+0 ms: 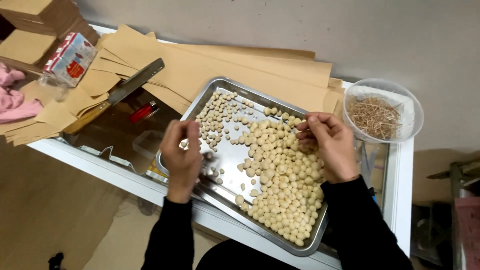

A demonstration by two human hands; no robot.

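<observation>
A steel tray (222, 90) lies tilted across a glass-topped table and holds many small pale round seeds (280, 175), heaped on its right side and scattered toward its far left corner. My left hand (182, 157) hovers over the tray's left part, fingers pinched together near a few loose seeds; whether a seed sits between them is hidden. My right hand (327, 145) rests on the heap, fingertips curled together at the far edge of the pile. Both arms wear black sleeves.
A clear plastic bowl (407, 102) of thin brown fibres stands right of the tray. Brown paper sheets (210, 62) lie behind it, with a cleaver (132, 82), a red lighter (142, 111), a small carton (70, 57) and pink cloth (12, 97) at the left.
</observation>
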